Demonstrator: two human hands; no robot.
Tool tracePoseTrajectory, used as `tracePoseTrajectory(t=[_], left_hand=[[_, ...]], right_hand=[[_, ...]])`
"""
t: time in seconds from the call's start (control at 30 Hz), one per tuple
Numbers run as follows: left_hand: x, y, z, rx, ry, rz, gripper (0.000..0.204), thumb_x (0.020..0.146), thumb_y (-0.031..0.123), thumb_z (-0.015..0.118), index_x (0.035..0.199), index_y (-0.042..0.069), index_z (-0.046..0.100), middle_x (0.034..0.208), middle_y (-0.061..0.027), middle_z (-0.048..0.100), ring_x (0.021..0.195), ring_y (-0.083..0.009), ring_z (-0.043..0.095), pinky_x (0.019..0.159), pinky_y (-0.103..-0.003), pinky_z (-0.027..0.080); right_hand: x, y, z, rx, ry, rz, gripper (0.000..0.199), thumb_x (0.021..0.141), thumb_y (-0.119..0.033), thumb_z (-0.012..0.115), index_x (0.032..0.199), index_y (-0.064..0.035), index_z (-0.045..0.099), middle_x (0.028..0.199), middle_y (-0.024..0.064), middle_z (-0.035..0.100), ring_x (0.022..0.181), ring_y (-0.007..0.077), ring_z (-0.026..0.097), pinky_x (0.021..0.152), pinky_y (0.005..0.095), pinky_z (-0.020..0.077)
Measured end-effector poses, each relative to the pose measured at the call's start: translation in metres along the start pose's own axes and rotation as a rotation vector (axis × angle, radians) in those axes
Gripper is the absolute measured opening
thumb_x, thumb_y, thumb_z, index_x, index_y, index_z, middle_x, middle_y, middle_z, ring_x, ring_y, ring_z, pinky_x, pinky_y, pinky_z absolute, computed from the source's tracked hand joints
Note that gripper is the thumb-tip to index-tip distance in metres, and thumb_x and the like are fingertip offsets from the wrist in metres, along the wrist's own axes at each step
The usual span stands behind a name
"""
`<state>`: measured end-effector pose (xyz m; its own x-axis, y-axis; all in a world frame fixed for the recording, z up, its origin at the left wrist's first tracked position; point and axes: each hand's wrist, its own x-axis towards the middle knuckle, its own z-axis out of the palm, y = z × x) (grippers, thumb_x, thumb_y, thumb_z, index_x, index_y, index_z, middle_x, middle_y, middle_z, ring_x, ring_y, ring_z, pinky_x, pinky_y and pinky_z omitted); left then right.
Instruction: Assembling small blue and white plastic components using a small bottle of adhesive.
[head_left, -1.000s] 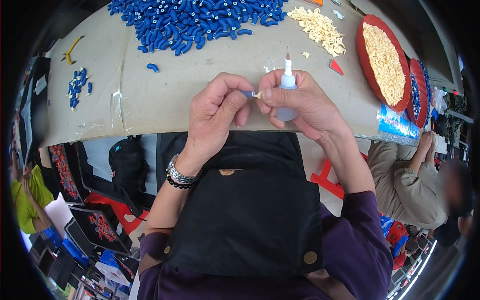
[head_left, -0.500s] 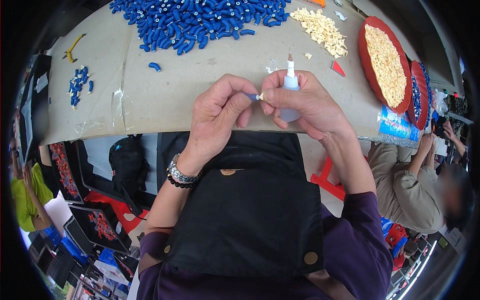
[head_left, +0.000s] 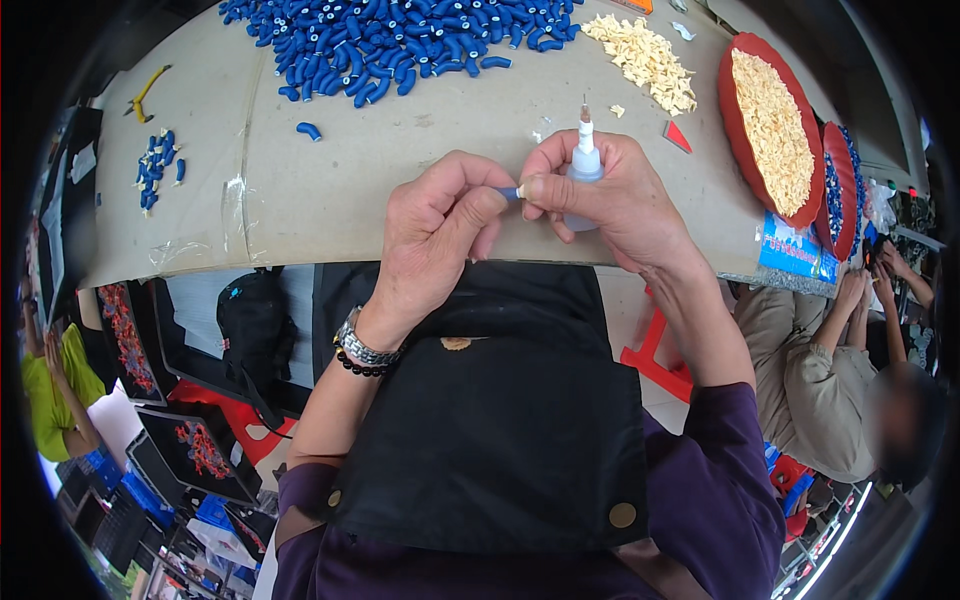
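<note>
Between thumb and forefinger, my left hand [head_left: 432, 220] pinches a small blue curved tube piece [head_left: 508, 193]. My right hand [head_left: 635, 205] has its thumb and forefinger closed on a tiny cream piece [head_left: 521, 191], which meets the end of the blue piece. In that same right hand rests a translucent squeeze bottle [head_left: 586, 162] with a white neck and a thin needle tip pointing away from me; fingers cover part of its body. Both hands are above the table's near edge.
Beyond my hands lie a big heap of blue pieces [head_left: 400, 40] and a cream pile [head_left: 645, 62]. Red trays [head_left: 735, 120] stand at the right. A small group of blue pieces with cream ends [head_left: 155, 168] and a yellow-handled tool [head_left: 148, 95] lie left. Other people sit at both sides.
The cream piece and the blue piece's end have come closer together, with less of the cream piece showing. The bottle has shifted slightly to the right in my hand.
</note>
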<state>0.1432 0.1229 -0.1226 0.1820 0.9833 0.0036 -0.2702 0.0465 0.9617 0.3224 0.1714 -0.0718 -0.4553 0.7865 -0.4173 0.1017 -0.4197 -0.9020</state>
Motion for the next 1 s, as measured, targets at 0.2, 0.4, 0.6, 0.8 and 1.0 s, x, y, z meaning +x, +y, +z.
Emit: tracePoseTrajectory(t=[0.2,0.4,0.6,0.8,1.0], left_hand=[[-0.0012,0.0014,0.0002,0.003,0.024,0.013,0.014,0.096,0.012,0.053,0.095,0.000,0.059,0.060,0.0026,0.052,0.051,-0.0021,0.044,0.045,-0.018,0.033],[-0.0010,-0.0008,-0.0007,0.014,0.019,0.031,0.013,0.095,0.012,0.054,0.095,-0.001,0.059,0.059,0.0023,0.052,0.050,-0.0021,0.045,0.045,-0.017,0.033],[-0.0023,-0.0008,0.0008,0.019,0.020,0.031,0.014,0.095,0.011,0.055,0.093,-0.002,0.060,0.058,0.0019,0.053,0.047,-0.0027,0.046,0.042,-0.018,0.033],[-0.0015,-0.0016,-0.0003,0.033,0.015,0.021,0.013,0.094,0.010,0.055,0.092,-0.002,0.061,0.057,0.0018,0.053,0.047,-0.0030,0.046,0.042,-0.018,0.034],[-0.0010,0.0027,-0.0017,0.058,0.035,0.008,0.011,0.093,0.007,0.055,0.091,-0.001,0.061,0.058,0.0013,0.053,0.047,-0.0029,0.047,0.042,-0.018,0.035]], right_hand=[[-0.0016,-0.0043,0.0003,0.014,0.003,0.004,0.015,0.082,-0.012,0.070,0.086,0.0004,0.064,0.071,0.0081,0.064,0.060,0.0092,0.057,0.048,0.0212,0.0401],[-0.0009,-0.0031,0.0000,-0.027,0.005,0.014,0.014,0.082,-0.012,0.069,0.085,0.0003,0.063,0.070,0.0074,0.063,0.058,0.0090,0.056,0.046,0.0214,0.0390],[-0.0011,-0.0016,0.0001,-0.025,0.000,0.014,0.013,0.082,-0.011,0.069,0.082,-0.0002,0.062,0.067,0.0058,0.061,0.059,0.0088,0.056,0.046,0.0212,0.0383],[-0.0007,0.0011,-0.0007,-0.022,-0.012,0.026,0.014,0.082,-0.013,0.069,0.082,-0.0007,0.062,0.067,0.0047,0.060,0.059,0.0083,0.055,0.046,0.0212,0.0384],[0.0012,-0.0009,0.0031,-0.017,0.002,0.038,0.012,0.082,-0.012,0.069,0.082,-0.0012,0.062,0.067,0.0044,0.060,0.059,0.0081,0.056,0.047,0.0215,0.0397]])
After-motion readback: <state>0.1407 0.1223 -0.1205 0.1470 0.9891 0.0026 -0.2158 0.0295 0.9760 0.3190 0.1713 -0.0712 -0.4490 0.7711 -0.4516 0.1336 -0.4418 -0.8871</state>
